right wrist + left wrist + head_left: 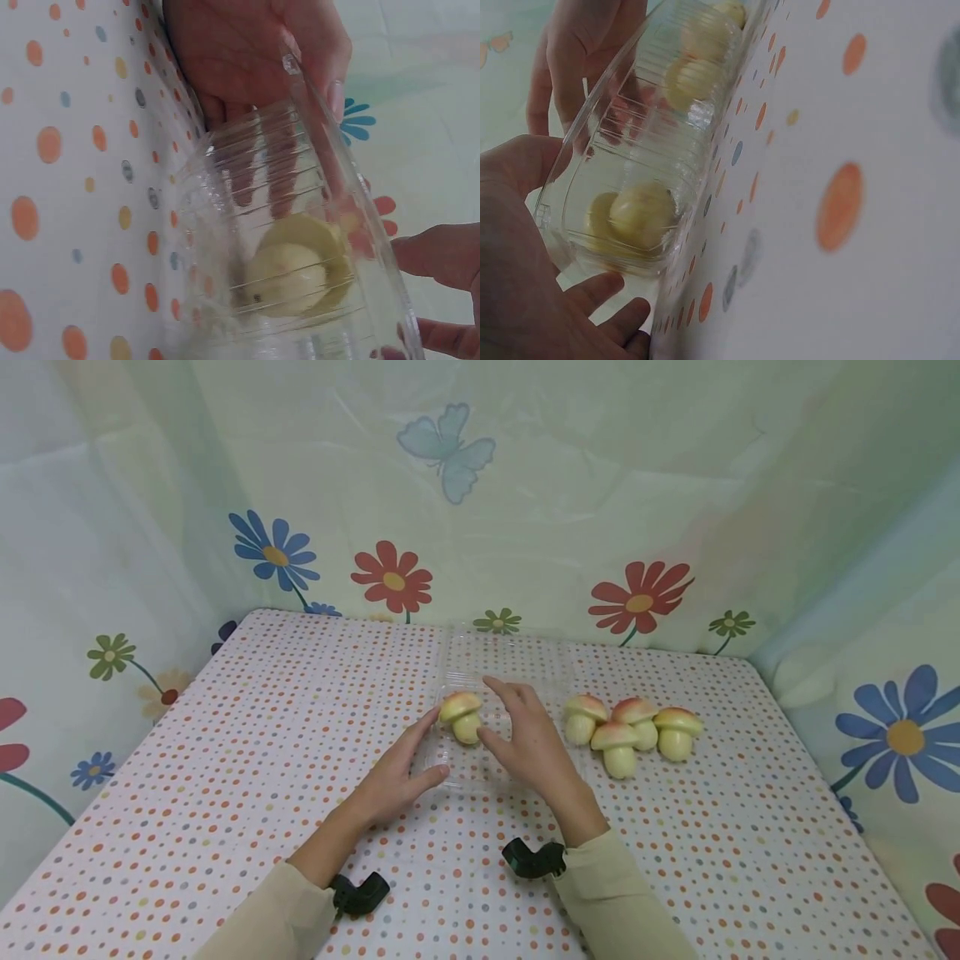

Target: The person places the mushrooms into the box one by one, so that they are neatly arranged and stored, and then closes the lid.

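A clear plastic clamshell box [480, 772] lies with its lid [517, 656] folded back. One toy mushroom [461, 717], with a red-and-yellow cap and pale stem, sits at the left inside it; the left wrist view shows that mushroom [641, 217] through the wall. Along the box's left side my left hand [390, 785] rests with its fingers extended and thumb apart, close against the rim. My right hand [532, 743] is over the box, fingers loosely extended, thumb tip near the mushroom's stem. Nothing is held in it.
Several more toy mushrooms [618, 747] stand in a cluster on the dotted tablecloth [712, 860], just right of the box. A flower-printed curtain [525, 527] hangs behind and at both sides. Black wrist cameras [532, 858] sit at both cuffs.
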A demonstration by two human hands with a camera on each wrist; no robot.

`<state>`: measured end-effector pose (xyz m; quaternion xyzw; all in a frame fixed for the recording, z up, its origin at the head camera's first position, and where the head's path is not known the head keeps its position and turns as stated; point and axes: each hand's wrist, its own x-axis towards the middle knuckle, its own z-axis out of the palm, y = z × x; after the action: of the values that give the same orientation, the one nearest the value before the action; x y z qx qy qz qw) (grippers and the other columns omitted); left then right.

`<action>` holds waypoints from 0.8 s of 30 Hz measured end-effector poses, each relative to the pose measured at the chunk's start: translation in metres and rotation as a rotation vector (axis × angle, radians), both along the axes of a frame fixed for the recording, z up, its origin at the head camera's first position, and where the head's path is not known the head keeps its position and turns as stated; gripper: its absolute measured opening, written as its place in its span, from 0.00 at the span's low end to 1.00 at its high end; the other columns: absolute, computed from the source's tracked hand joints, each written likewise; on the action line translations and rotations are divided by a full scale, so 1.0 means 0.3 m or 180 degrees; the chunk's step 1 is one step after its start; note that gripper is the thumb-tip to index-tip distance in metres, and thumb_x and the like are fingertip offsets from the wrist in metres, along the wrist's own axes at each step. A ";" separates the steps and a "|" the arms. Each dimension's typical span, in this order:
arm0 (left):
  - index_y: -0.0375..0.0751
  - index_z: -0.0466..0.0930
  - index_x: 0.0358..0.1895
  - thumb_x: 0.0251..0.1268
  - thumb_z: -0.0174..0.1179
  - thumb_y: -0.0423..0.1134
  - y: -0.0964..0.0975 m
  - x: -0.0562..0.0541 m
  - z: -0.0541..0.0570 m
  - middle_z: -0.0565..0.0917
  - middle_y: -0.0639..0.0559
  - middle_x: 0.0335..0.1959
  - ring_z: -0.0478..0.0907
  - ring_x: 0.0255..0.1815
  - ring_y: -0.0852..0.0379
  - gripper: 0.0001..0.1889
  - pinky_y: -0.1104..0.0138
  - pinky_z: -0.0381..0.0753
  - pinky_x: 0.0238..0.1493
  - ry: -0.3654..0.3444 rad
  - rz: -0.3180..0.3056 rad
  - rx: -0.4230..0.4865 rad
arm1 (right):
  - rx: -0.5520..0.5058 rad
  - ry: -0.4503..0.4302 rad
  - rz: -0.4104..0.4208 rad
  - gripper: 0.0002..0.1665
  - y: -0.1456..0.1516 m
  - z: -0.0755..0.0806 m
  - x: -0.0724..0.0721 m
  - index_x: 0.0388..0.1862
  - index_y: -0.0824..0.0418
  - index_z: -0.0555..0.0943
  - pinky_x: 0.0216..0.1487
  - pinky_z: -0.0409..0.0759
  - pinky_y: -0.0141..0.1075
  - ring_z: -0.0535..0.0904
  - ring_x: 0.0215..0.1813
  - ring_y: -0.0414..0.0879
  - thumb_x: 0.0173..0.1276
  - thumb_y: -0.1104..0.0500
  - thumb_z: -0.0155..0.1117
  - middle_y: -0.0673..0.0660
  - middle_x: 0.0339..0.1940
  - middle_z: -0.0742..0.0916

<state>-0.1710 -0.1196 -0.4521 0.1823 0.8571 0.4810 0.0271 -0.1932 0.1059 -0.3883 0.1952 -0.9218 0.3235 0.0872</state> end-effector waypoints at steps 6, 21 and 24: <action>0.58 0.44 0.86 0.74 0.59 0.49 -0.001 0.000 -0.005 0.50 0.51 0.86 0.48 0.86 0.45 0.44 0.44 0.49 0.83 -0.0064 0.0016 -0.0016 | 0.0039 0.0083 -0.0026 0.42 0.003 -0.012 0.007 0.80 0.55 0.68 0.64 0.79 0.61 0.75 0.69 0.66 0.69 0.58 0.72 0.69 0.70 0.75; 0.57 0.44 0.86 0.74 0.59 0.49 -0.002 0.003 0.005 0.50 0.51 0.86 0.47 0.86 0.45 0.44 0.43 0.48 0.84 -0.0100 0.0040 0.0024 | 0.0095 0.0064 -0.0177 0.42 0.038 0.029 0.021 0.80 0.53 0.68 0.65 0.78 0.61 0.74 0.69 0.66 0.69 0.58 0.72 0.67 0.70 0.75; 0.57 0.44 0.86 0.74 0.59 0.49 0.000 0.004 0.004 0.50 0.50 0.86 0.47 0.86 0.45 0.44 0.43 0.48 0.84 -0.0102 0.0022 0.0040 | 0.0052 0.0021 -0.0203 0.42 0.051 0.039 0.024 0.80 0.54 0.68 0.66 0.77 0.62 0.73 0.71 0.65 0.69 0.58 0.72 0.67 0.70 0.75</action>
<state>-0.1699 -0.1198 -0.4510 0.1718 0.8542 0.4893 0.0380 -0.1859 0.1211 -0.3765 0.1675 -0.9298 0.3124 0.0989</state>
